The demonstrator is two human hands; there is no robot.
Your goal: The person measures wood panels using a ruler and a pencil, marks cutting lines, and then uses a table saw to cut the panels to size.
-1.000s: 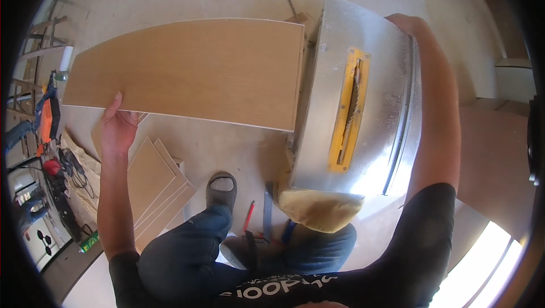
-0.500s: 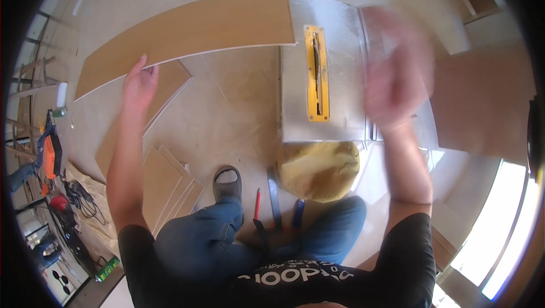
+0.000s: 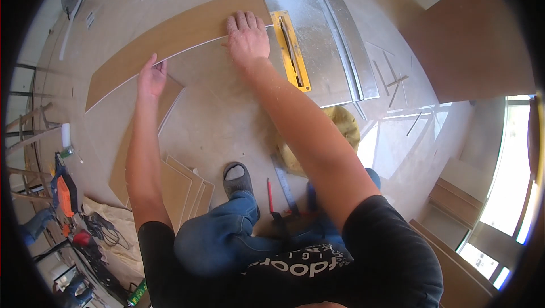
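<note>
A long tan wood board (image 3: 187, 27) with a pale edge reaches from the left onto the metal top of a table saw (image 3: 315, 24). My left hand (image 3: 152, 78) grips its near edge toward the left part, thumb above and fingers partly hidden below. Near the board's right end, my right hand (image 3: 248, 38) grips the same edge, fingers laid over the top face. That hand is dusty. Just right of it lies the saw's yellow throat plate (image 3: 301, 72), its long slot holding the blade.
A yellow bag (image 3: 343, 123) hangs at the saw's near side, partly behind my right arm. Cut boards (image 3: 176, 183) lie by my left leg. A red pencil (image 3: 269, 194) and a metal ruler (image 3: 285, 186) lie near my foot. Offcut strips (image 3: 397, 84) are scattered right of the saw.
My right hand has swung left from beyond the saw's right part onto the board's right end. The left hand still holds the board. The whole view has shifted.
</note>
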